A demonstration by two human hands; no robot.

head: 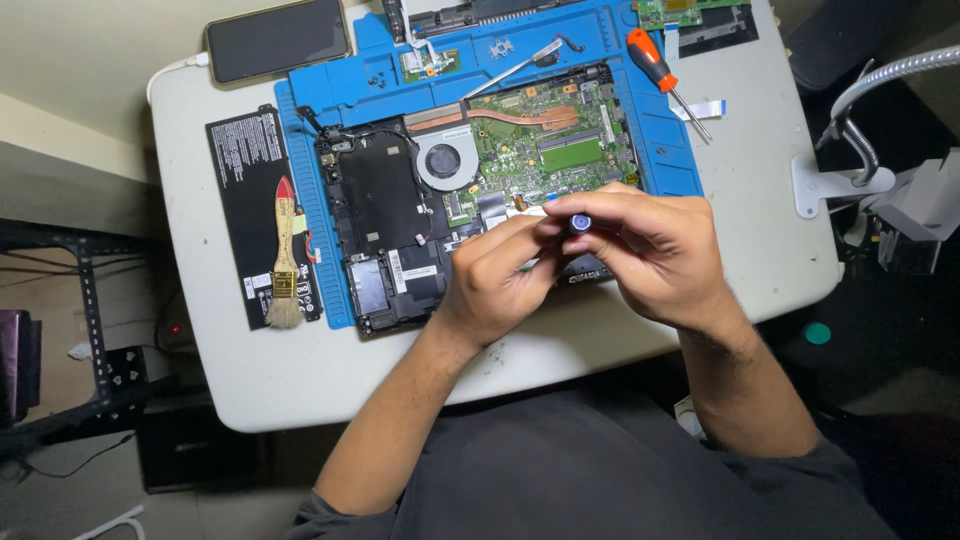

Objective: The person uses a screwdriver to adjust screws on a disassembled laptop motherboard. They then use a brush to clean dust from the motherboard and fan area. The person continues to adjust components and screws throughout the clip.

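Note:
An opened laptop base (400, 215) with a green circuit board (560, 140) and a round fan (443, 160) lies on a blue work mat (360, 85). My two hands meet over the laptop's front edge. My right hand (650, 250) is wrapped around a small tool with a blue cap (580, 222), its shaft hidden by my fingers. The fingertips of my left hand (495, 280) touch the same tool just below the cap. What lies under my hands is hidden.
A flat black battery (245, 190) with a small brush (285, 250) on it lies left of the mat. An orange-handled screwdriver (652, 62) and white ribbon cable (700, 108) rest at the right. A phone (278, 40) sits top left. A gooseneck lamp arm (880, 80) stands right.

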